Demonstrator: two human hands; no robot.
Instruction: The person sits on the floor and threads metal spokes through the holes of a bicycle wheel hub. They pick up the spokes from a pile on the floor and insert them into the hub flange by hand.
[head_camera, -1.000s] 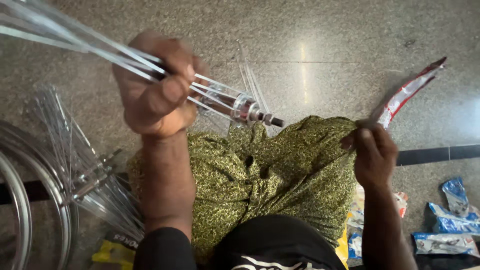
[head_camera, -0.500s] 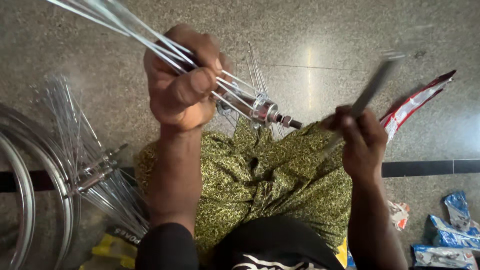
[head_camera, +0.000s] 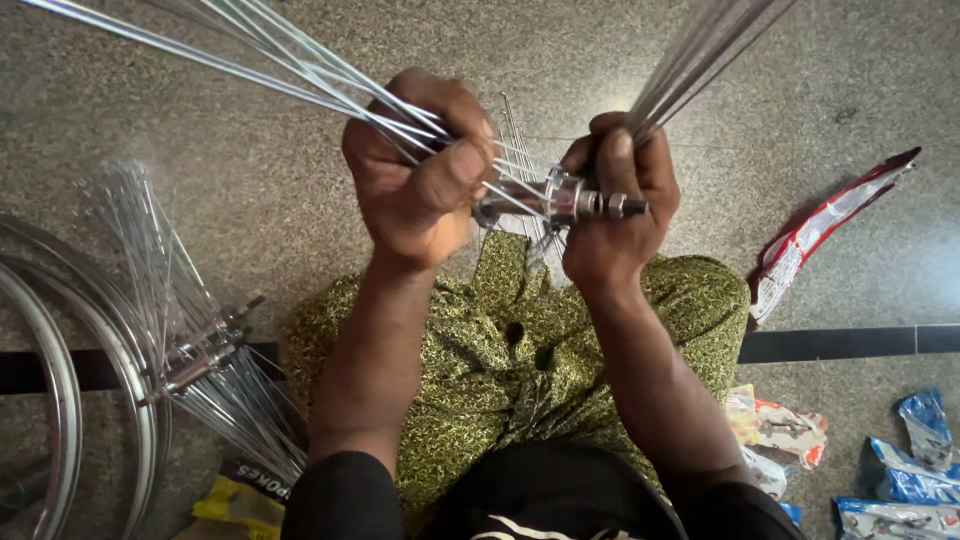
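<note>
Gripping spoked hub (head_camera: 565, 197): both hands' fingers (head_camera: 450, 175) curled tight.

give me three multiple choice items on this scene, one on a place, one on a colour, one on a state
1. Where does the second spoked hub lie?
A. on the floor, at the picture's left
B. on the lap
C. in the right hand

2. What colour is the cloth over the lap?
A. plain blue
B. patterned yellow-green
C. white

3. How is the left hand?
A. open, flat
B. closed round spokes
C. resting on the floor

Key: 1 A, it lies beside the rims. 2 B, the fabric shows a green and yellow print. 3 B, its grip wraps spokes of the held hub, as does the right hand.
</note>
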